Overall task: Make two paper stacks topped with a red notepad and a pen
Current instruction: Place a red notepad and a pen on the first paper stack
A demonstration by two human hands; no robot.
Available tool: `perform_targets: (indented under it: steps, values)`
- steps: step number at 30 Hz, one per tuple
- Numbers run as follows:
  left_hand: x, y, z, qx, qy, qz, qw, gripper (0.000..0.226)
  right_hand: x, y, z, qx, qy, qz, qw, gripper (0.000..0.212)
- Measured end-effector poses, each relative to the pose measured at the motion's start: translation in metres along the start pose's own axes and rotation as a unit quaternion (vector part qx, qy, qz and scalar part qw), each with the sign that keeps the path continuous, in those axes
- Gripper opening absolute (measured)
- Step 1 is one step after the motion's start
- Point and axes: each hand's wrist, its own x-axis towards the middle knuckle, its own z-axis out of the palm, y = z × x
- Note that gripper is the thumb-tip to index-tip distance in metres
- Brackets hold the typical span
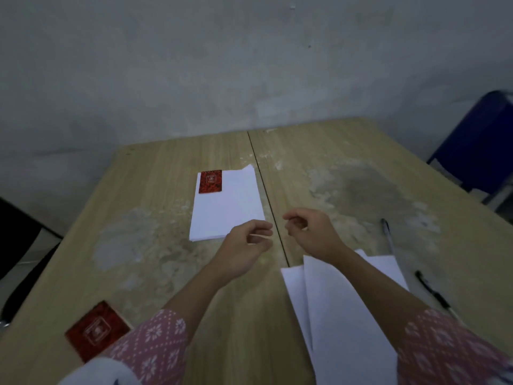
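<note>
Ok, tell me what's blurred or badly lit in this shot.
Head view: dim, bluish light throughout, no glare; the near red notepad and both patterned sleeves are motion-smeared; the far stack with its notepad stays fairly sharp; wide-angle bending curves the table edges.

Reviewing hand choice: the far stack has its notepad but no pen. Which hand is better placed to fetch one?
Probably the right hand: both pens lie on its side, with the left hand farther away.
</note>
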Motion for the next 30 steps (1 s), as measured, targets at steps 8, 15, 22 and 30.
perform_targets:
  steps: [8,15,22,30]
  values:
    - [0.001,0.036,0.095,-0.035,-0.012,-0.029,0.999,0.024,-0.025,0.063,-0.08,0.006,-0.038,0.02,0.999,0.014]
    - [0.036,0.042,0.182,-0.036,-0.022,-0.071,0.997,0.021,-0.021,0.157,-0.146,-0.056,0.002,0.087,0.995,0.013]
    - [0.072,0.029,0.229,-0.049,-0.035,-0.108,0.992,0.022,0.002,0.218,-0.151,-0.115,-0.05,0.221,0.967,0.013]
    - [0.125,0.004,0.229,-0.068,-0.001,-0.162,0.984,0.018,0.067,0.228,-0.119,-0.076,-0.034,0.197,0.977,0.004]
